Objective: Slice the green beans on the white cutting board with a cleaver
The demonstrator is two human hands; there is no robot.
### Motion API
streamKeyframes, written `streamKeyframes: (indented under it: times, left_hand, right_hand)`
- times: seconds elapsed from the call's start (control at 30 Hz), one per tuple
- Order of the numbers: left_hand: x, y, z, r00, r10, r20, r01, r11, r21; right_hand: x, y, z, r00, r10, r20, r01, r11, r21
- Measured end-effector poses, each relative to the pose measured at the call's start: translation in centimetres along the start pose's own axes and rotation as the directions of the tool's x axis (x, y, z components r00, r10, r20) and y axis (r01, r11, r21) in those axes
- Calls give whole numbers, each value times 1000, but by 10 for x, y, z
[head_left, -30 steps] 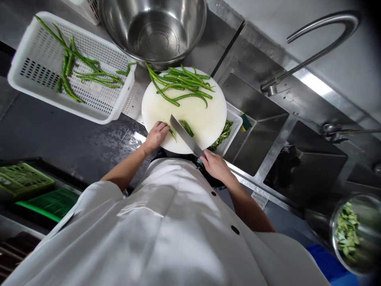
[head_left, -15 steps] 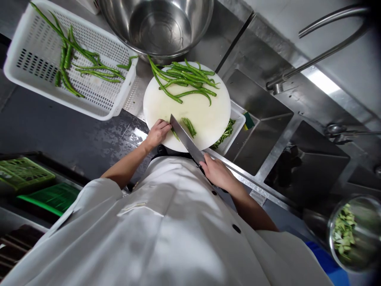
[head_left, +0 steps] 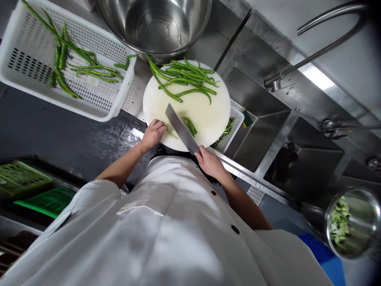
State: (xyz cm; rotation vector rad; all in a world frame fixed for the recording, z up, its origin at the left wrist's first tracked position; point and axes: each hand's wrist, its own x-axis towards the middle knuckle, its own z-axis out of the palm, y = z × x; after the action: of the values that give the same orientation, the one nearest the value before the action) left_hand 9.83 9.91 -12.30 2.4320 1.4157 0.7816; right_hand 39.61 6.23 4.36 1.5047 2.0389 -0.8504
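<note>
My right hand (head_left: 209, 161) is closed round the handle of a cleaver (head_left: 182, 130). Its broad blade slants up and left over the round white cutting board (head_left: 214, 119), the flat side showing. At the board's lower left edge, my left hand (head_left: 154, 133) has its fingers curled at the end of a thin green chili pepper (head_left: 172, 134), left of the blade. Beyond the blade sits a small pile of cut chili pieces (head_left: 189, 126), partly hidden by it. Long whole green chilies (head_left: 190, 75) lie heaped across the board's far side.
A white perforated basket (head_left: 119, 95) with several chilies stands at left, beside a large steel bowl (head_left: 190, 28). Right of the board, a smaller white basket (head_left: 236, 129) holds cut green pieces. Sinks (head_left: 253, 147) and a faucet (head_left: 321, 49) lie further right.
The cleaver has moved up and left, its flat face turned more into view. My left hand has shifted slightly left, and the chili at its fingertips lies at a flatter slant.
</note>
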Motion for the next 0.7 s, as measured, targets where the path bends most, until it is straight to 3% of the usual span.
streamKeyframes:
  times: [0.2, 0.5, 0.6, 0.7]
  left_hand:
    - [-2, 0, 3, 999, -18, -31, 15, 997, -70]
    - [0, 1, 0, 998, 60, 26, -57, 995, -81]
    - [14, -14, -10, 999, 16, 41, -12, 996, -86]
    - [51, -46, -21, 994, -99, -55, 99, 995, -12]
  right_hand:
    - [-22, -2, -11, 995, -28, 93, 32, 999, -36]
    - [43, -18, 14, 999, -37, -22, 41, 973, 227]
    - [32, 0, 18, 997, -45, -67, 60, 967, 248]
    - [12, 18, 28, 990, -94, -101, 114, 971, 210]
